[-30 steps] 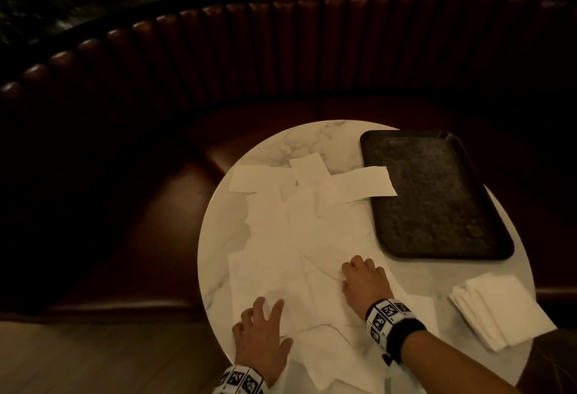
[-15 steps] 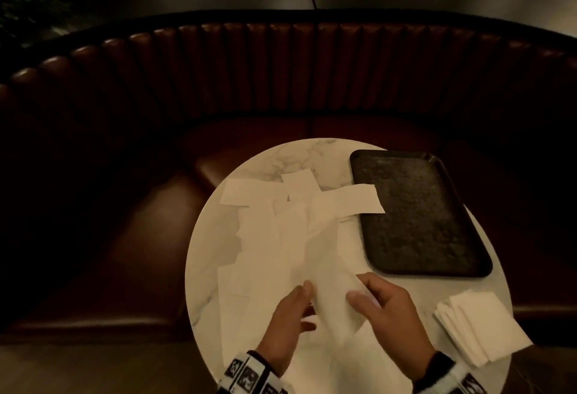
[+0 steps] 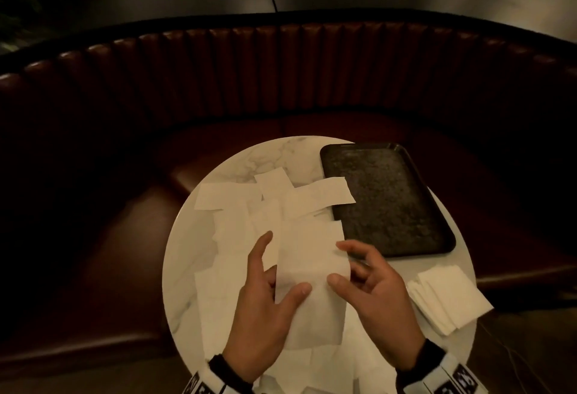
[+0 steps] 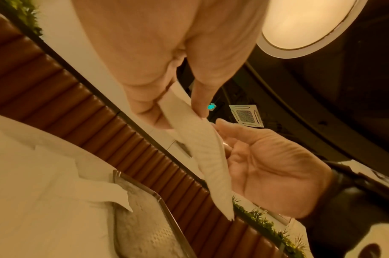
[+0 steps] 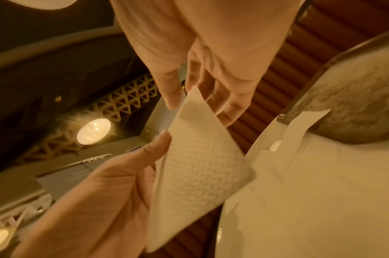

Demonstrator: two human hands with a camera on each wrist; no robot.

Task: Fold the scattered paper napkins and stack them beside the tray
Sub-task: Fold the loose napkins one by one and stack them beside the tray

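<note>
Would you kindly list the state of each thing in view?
Held napkin: lifted, pinched by both hands.
Left hand: pinching napkin.
Right hand: pinching napkin.
Loose napkins: scattered, unfolded.
Stack: folded, beside tray.
Tray: one napkin corner overlapping its rim.

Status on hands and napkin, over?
Both hands, left and right, pinch one napkin above the table. Folded stack beside tray. Nothing blocking.

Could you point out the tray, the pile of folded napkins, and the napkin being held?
tray (image 3: 387, 203), head view, on its dark speckled floor.
folded napkins (image 3: 449, 297), head view, on the top sheet of the pile.
held napkin (image 3: 309, 272), head view, on its middle, between the two thumbs.
</note>
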